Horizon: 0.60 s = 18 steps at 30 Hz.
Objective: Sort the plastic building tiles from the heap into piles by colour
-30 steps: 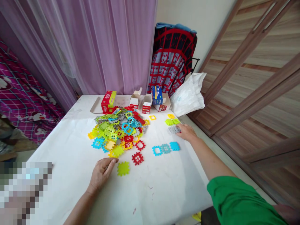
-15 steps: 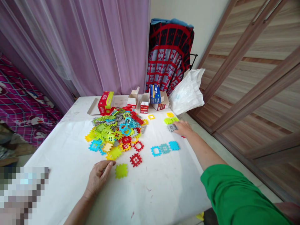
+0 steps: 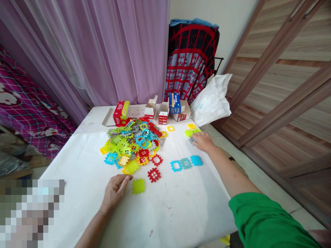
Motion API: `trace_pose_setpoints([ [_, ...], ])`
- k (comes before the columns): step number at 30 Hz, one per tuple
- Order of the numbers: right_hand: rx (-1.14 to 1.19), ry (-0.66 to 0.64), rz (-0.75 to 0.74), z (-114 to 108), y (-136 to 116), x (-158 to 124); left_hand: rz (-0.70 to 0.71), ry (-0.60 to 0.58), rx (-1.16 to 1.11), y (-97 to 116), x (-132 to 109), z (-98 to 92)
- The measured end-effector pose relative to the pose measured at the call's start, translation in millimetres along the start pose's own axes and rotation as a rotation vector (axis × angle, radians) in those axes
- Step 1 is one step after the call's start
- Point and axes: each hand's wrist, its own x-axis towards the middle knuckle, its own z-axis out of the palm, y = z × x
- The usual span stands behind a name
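A heap of coloured square plastic tiles (image 3: 133,144) lies in the middle of the white table (image 3: 77,162). My left hand (image 3: 115,191) rests flat on the table, fingers loosely together, just left of a lime green tile (image 3: 139,186). A red tile (image 3: 154,174) lies beyond it. My right hand (image 3: 204,142) reaches to the far right edge and lies over a grey tile (image 3: 191,141), beside lime green tiles (image 3: 190,132) and a yellow tile (image 3: 191,126). Three joined blue tiles (image 3: 186,163) lie near my right forearm.
Small cardboard boxes stand at the table's back edge: a red and yellow one (image 3: 121,112), two open white and red ones (image 3: 157,113) and a blue one (image 3: 175,102). A white plastic bag (image 3: 210,103) hangs off the back right corner. Purple curtains hang behind.
My right hand has slid slightly left and forward over the grey tile, covering more of it. My left hand stays by the lime green tile. The view has shifted a little.
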Motion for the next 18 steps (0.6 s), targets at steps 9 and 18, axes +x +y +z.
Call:
trace_pose_setpoints([
  [9, 0.273, -0.012, -0.169, 5.4, -128.3, -18.0, -0.037, 0.007, -0.023, 5.2, 1.4, 0.2],
  [18, 0.264, -0.043, -0.140, 5.4, -186.0, -53.2, -0.017, -0.020, -0.035, 7.6, 1.7, 0.4],
])
